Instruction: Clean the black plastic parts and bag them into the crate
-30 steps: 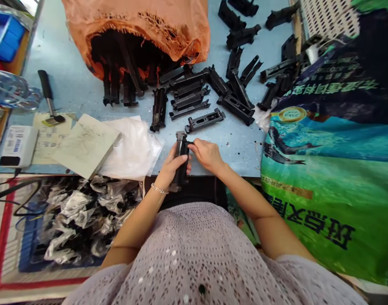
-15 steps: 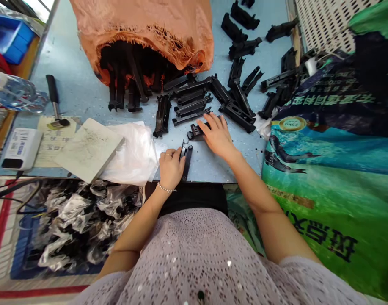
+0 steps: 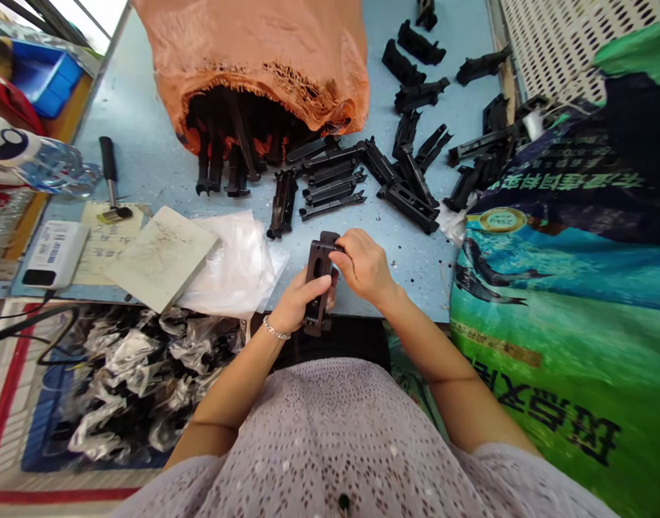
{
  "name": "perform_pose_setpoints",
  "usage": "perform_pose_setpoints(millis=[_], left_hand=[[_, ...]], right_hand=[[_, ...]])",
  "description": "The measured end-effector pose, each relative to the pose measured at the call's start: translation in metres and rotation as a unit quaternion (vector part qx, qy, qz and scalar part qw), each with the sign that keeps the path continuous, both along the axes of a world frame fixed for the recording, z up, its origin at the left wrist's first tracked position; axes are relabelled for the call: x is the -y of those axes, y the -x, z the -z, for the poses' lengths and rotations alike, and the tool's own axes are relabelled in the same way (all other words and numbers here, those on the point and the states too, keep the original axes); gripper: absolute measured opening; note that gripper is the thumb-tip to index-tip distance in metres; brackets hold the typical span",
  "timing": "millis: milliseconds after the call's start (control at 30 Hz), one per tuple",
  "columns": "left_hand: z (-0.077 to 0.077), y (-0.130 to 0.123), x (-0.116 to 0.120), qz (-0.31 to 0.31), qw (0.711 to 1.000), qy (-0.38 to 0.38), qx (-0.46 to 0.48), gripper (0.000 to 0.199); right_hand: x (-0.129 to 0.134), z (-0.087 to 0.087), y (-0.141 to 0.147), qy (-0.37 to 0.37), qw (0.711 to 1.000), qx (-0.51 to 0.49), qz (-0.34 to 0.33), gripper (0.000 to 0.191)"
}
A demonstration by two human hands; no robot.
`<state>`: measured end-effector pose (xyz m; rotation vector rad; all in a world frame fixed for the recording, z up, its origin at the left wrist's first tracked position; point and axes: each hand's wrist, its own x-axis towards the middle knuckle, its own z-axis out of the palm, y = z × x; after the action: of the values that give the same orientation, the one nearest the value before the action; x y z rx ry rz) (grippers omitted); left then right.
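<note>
Though inverted, lettering [image 3: 491, 344] near right hand [image 3: 365, 266]

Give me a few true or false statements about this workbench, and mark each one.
The left hand wears a bracelet. True.
The right hand touches the black plastic part that the left hand grips. True.
The orange sack is tied shut. False: its mouth is open, showing black parts inside.
The hammer lies on the green printed sack. False: it lies on the blue table, its head on a paper note.
</note>
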<state>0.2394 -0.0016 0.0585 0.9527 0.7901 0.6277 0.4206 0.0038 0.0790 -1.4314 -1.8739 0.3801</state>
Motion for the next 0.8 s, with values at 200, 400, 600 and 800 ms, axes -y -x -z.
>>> perform_pose_setpoints(millis=[200, 400, 600, 800], left_hand=[[-0.008, 0.0, -0.012, -0.091, 0.987, 0.1, 0.085, 0.048], [0.004, 0.023, -0.025, -0.167, 0.982, -0.047, -0.07, 0.067], [0.063, 0.029, -0.022, -0.109, 0.915, -0.211, -0.327, 0.076], [0.079, 0.012, -0.008, -0.138, 0.885, -0.297, -0.332, 0.065]], right_hand=[[0.017, 0.008, 0.019, 0.063, 0.995, 0.037, -0.066, 0.06], [0.035, 0.031, 0.035, 0.046, 0.985, 0.072, -0.152, 0.047], [-0.066, 0.049, -0.011, 0.059, 0.984, 0.162, 0.044, 0.043], [-0.119, 0.054, -0.029, 0.118, 0.949, 0.288, 0.051, 0.055]])
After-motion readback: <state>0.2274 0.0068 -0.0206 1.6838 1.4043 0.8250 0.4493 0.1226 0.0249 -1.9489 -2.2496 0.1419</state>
